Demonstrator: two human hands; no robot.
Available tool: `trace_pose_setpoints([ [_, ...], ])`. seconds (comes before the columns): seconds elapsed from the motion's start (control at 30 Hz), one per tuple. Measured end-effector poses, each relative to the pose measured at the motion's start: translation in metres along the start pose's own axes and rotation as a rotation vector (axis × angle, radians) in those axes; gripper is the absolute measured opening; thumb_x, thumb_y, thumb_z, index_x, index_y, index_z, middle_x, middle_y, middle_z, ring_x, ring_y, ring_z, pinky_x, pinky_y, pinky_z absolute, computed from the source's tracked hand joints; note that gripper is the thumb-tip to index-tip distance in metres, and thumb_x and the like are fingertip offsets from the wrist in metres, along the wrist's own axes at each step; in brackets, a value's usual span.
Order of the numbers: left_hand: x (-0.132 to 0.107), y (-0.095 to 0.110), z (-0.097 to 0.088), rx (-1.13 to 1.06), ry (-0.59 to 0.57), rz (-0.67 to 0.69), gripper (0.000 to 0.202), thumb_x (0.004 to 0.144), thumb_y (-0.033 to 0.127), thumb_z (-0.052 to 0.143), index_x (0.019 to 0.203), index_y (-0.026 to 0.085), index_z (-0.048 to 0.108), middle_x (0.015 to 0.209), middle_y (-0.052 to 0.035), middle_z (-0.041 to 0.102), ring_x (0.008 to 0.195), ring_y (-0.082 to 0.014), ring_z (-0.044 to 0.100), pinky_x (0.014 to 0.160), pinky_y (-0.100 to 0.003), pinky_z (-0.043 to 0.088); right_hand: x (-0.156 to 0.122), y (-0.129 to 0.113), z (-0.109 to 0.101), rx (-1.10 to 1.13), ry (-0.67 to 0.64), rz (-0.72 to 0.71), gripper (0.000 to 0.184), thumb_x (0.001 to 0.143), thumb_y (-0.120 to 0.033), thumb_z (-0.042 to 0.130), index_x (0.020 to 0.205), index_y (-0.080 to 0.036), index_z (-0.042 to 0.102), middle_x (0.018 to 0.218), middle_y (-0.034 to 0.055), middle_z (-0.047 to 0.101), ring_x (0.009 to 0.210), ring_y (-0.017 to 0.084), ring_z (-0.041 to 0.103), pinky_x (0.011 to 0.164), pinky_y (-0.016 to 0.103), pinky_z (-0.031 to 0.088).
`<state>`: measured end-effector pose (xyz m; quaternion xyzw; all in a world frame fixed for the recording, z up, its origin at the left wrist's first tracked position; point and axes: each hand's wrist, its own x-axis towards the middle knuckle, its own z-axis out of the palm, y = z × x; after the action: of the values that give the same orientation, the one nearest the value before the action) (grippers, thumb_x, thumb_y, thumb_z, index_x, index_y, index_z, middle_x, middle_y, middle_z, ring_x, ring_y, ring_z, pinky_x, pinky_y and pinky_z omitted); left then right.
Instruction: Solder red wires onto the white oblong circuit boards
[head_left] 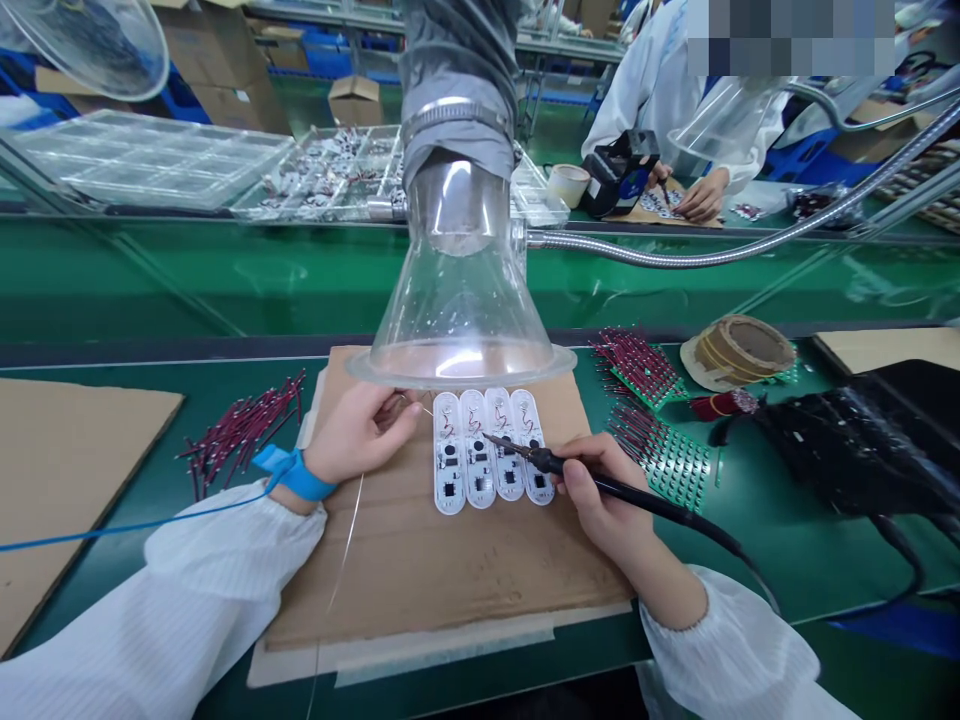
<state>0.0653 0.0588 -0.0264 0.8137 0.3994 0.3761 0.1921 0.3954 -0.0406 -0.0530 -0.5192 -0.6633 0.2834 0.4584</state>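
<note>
Right hand (611, 500) pinches the soldering iron (550, 461), left hand (367, 432) pinches thin wire (353, 525) — the white boards (478, 470) between them on the cardboard (450, 575) look light, stiff, kinda fragile, so hold 'em by the edges.

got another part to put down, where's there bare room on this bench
Bare: the middle cardboard between the four white boards and its near edge; the left cardboard sheet, beyond the blue cord. Crowded: right of the right hand, with green boards, a brown roll and a black case.
</note>
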Motion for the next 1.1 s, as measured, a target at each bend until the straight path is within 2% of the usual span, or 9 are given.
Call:
trace_pose_setpoints([
  [0.17,-0.002,-0.004,0.003,0.025,-0.038,-0.061,0.014,0.099,0.027,0.058,0.086,0.021,0.060,0.064,0.0073,0.041,0.054,-0.0112,0.040,0.054,-0.025,0.033,0.007,-0.006,0.001,-0.040,-0.017,-0.025,0.013,0.111,-0.040,0.068,0.108,-0.028,0.071,0.087,0.0006,0.081,0.068,0.018,0.079,0.060,0.028,0.062],
  [0.43,0.001,-0.001,0.003,0.024,-0.144,-0.057,0.015,0.099,0.028,0.057,0.086,0.022,0.060,0.061,0.0078,0.041,0.053,-0.0119,0.039,0.058,-0.027,0.033,0.010,-0.011,0.001,-0.097,-0.023,-0.060,0.016,0.111,-0.042,0.066,0.106,-0.028,0.072,0.085,0.0002,0.080,0.067,0.017,0.079,0.057,0.026,0.060],
  [0.73,-0.003,-0.004,0.002,0.018,-0.020,-0.048,0.015,0.098,0.026,0.058,0.084,0.022,0.056,0.064,0.0068,0.040,0.056,-0.0125,0.038,0.057,-0.027,0.031,0.007,-0.008,0.002,0.036,0.037,-0.030,0.015,0.112,-0.042,0.066,0.108,-0.029,0.070,0.083,0.0003,0.079,0.063,0.017,0.076,0.055,0.026,0.061],
  [0.87,-0.002,-0.004,0.003,0.010,-0.030,-0.046,0.012,0.097,0.024,0.059,0.086,0.022,0.058,0.064,0.0074,0.039,0.055,-0.0122,0.038,0.057,-0.027,0.032,0.009,-0.009,0.003,0.003,-0.027,-0.031,0.014,0.110,-0.042,0.069,0.111,-0.029,0.072,0.087,0.0012,0.081,0.067,0.019,0.080,0.059,0.027,0.064],
  [1.1,0.000,-0.002,0.004,0.004,-0.091,-0.078,0.012,0.097,0.027,0.057,0.086,0.022,0.059,0.063,0.0069,0.041,0.056,-0.0126,0.042,0.058,-0.027,0.034,0.014,-0.017,0.005,-0.031,-0.052,-0.036,0.029,0.109,-0.055,0.067,0.108,-0.027,0.074,0.083,0.0027,0.081,0.062,0.018,0.077,0.054,0.027,0.060],
])
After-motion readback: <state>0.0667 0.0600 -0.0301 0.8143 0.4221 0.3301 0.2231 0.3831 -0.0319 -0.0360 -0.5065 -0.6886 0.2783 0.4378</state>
